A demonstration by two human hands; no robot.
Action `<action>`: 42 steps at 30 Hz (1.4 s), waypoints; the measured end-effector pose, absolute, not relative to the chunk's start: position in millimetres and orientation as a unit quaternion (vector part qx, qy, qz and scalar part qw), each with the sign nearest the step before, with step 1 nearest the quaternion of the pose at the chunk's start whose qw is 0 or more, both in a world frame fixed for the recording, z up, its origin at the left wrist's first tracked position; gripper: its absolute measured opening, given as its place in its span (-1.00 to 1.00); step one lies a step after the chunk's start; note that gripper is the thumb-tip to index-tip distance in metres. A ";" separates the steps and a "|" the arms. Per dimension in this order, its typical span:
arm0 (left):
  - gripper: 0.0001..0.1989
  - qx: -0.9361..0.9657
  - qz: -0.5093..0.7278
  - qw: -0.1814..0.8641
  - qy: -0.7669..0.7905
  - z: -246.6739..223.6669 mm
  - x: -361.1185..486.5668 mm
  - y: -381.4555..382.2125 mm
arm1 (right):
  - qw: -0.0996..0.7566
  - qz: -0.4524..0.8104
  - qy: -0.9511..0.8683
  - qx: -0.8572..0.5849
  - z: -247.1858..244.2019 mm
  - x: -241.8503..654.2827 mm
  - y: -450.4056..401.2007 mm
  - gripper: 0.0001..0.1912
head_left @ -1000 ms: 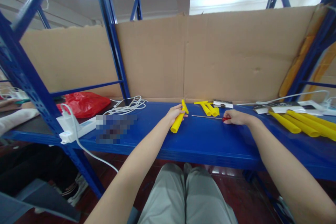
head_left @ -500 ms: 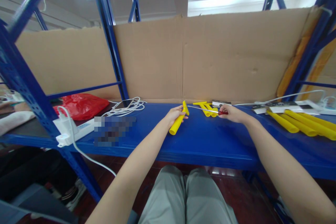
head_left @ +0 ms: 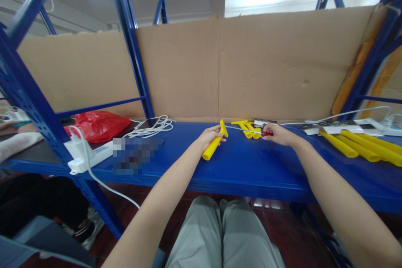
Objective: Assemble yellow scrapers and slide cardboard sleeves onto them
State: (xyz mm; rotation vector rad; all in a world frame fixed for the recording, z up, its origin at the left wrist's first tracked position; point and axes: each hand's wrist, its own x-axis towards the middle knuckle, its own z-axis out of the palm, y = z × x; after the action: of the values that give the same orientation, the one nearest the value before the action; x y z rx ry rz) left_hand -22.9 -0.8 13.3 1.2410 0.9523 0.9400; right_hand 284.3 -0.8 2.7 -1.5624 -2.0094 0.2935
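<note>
My left hand is closed around a yellow T-shaped piece, its round end tilted down toward the front edge. A screwdriver with a red handle is held in my right hand; its long metal shaft points left, with the tip at or close to the head of the yellow piece. Whether the tip touches cannot be made out. Between my hands, farther back, several smaller yellow pieces lie on the blue table.
On the right lie several yellow tubes by flat black-and-white packages. At the left are a white power strip, coiled white cable, a red plastic bag and another person's arm. Cardboard stands behind the table.
The head of the yellow piece in my left hand has shifted very slightly to the right and up. Both hands keep their grips, almost in place.
</note>
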 end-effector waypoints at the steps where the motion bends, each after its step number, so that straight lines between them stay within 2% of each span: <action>1: -0.32 0.540 0.407 0.612 0.410 12.9 -23.1 -0.3 | 0.285 0.110 -0.751 -0.586 2.9 284.0 -1.0 -0.79; 21: -0.35 0.542 0.401 0.619 0.404 14.6 -22.6 -2.7 | 0.294 0.073 -0.771 -0.561 0.9 284.8 2.8 -0.81; 30: -0.30 0.585 0.410 0.523 0.465 12.8 -23.6 2.2 | 0.267 0.004 -0.802 -0.534 13.2 274.3 -9.0 -0.93; 36: -0.31 0.584 0.413 0.502 0.486 14.6 -27.3 3.6 | 0.223 -0.026 -0.824 -0.520 14.1 265.6 -9.3 -0.85; 42: -0.30 0.604 0.417 0.460 0.501 12.2 -28.6 6.0 | 0.220 -0.089 -0.796 -0.556 8.9 258.6 -9.9 -0.80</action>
State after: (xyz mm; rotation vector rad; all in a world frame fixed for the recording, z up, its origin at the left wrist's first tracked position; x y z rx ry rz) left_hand -28.6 6.0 12.2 1.4857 1.2329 1.0257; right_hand 258.6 -9.9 8.9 -1.5389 -2.2026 -0.2466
